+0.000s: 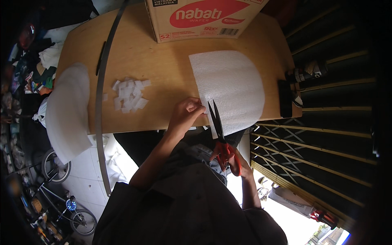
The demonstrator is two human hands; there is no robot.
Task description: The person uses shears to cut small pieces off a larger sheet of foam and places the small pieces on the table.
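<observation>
A white foam sheet (232,79) lies on the wooden table, its near corner reaching past the table's front edge. At the sheet's left edge, my left hand (183,116) is closed, thumb and fingers pinching the foam there. My right hand (237,165) grips the red handles of the scissors (219,126). The black blades point away from me, slightly parted, over the sheet's left strip beside my left fingertips. Whether a blade is under the foam I cannot tell. Left of my left hand is a loose pile of small white cut foam pieces (130,96).
A printed cardboard box (200,22) stands at the table's back. Another foam sheet (69,114) hangs over the left edge, near a long grey strip (100,94). A black flat object (285,99) lies at the right edge, by a folding metal gate (318,134). A bicycle (61,200) is lower left.
</observation>
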